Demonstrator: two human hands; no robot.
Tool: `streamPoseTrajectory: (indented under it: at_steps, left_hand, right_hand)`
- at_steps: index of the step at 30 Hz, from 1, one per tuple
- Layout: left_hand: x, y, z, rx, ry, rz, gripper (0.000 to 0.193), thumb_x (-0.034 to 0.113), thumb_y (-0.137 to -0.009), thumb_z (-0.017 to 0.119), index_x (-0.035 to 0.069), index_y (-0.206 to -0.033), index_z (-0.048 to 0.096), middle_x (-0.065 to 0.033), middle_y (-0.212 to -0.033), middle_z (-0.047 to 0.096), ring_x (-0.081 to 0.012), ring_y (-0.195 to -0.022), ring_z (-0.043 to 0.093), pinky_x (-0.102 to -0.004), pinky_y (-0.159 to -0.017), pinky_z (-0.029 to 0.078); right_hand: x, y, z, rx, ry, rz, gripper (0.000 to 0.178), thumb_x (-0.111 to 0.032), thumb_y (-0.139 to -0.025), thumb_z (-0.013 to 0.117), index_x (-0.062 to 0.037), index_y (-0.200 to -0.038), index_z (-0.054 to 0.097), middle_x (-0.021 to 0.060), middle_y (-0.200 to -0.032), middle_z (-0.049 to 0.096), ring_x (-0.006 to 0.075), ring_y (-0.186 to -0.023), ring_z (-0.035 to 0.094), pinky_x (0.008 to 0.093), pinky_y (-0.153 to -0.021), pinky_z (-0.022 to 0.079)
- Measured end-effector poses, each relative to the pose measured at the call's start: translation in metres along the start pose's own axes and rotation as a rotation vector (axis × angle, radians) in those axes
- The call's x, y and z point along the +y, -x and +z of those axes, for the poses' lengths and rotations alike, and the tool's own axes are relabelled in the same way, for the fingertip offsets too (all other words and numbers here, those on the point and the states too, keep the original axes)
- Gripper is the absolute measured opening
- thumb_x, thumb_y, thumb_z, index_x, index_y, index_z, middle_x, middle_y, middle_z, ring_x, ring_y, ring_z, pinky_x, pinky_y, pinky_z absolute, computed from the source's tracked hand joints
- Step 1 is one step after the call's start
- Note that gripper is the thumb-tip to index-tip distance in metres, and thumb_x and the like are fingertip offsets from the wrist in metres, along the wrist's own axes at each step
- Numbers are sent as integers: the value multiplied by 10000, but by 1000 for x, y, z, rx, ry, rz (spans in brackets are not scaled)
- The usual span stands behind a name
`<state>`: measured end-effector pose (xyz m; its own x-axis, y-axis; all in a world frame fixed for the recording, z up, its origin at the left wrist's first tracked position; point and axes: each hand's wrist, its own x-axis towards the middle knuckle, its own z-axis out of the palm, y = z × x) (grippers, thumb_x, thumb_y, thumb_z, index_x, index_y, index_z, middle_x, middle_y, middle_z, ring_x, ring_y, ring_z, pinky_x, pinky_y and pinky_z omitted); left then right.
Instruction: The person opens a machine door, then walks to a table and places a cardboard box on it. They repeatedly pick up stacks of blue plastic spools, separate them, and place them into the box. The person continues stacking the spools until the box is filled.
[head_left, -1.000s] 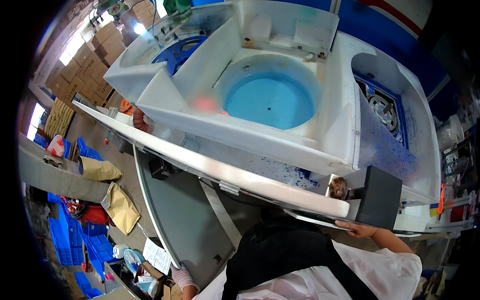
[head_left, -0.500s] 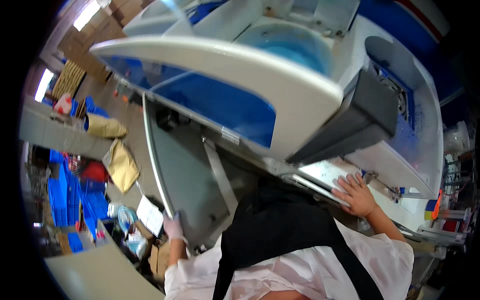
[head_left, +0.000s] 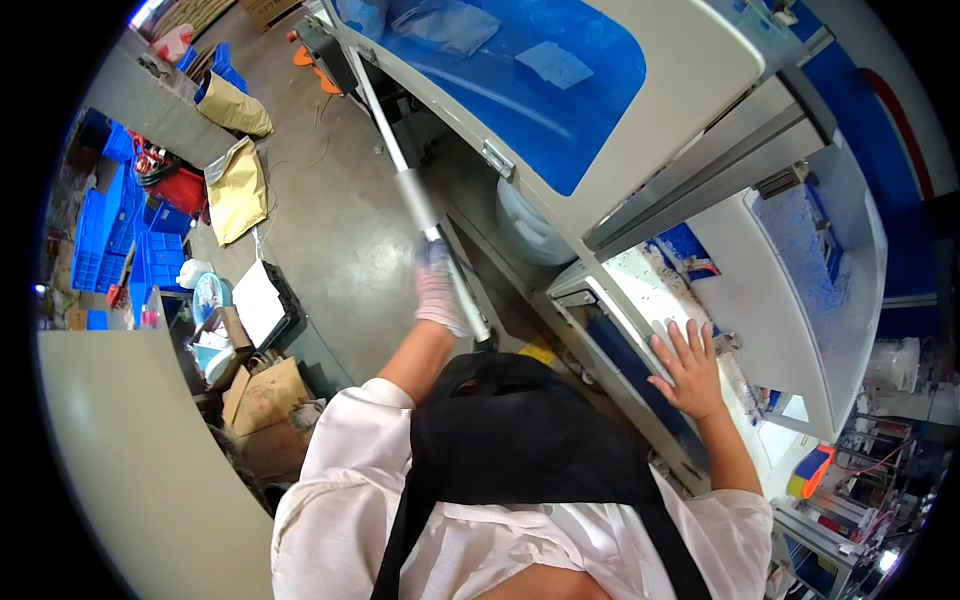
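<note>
Swung edge-on, the door [head_left: 389,137] lies between the hands [head_left: 692,375], touching the left [head_left: 437,292].

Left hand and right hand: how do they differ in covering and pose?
The left hand wears a striped glove; the right hand is bare. The left hand is at the door edge, its grip unclear; the right hand lies spread on the white ledge. Both extend from white sleeves.

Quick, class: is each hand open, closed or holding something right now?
Left hand: gloved, at the white panel edge; grip cannot be told.
Right hand: open, fingers spread, at the machine's white ledge.
</note>
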<state>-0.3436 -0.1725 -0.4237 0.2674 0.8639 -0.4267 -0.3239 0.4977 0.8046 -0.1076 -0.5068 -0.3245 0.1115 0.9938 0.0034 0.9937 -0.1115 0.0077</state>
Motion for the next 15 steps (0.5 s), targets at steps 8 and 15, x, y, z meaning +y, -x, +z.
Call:
streamPoseTrajectory:
  at_steps: [8, 15]
  left_hand:
    - [-55, 14, 96, -162, -253, -265, 428, 334, -949, 517, 29, -1249, 526, -96, -1140, 577, -204, -1063, 523, -281, -941, 393]
    - [-81, 1, 86, -610, 176, -492, 667, 95, -872, 546, 131, -1467, 249, -117, -1323, 474, -229, -1193, 487, -304, -1013, 393]
  right_hand:
    - [5, 5, 4, 98, 76, 38, 658, -393, -780, 674, -237, -1381, 458, 88, -1486, 348, 354, -1397, 241, 550, -1123, 172]
    - [-3, 5, 9, 103, 119, 65, 671, -351, -767, 686, -232, -1386, 457, 95, -1491, 339, 358, -1404, 223, 544, -1126, 163]
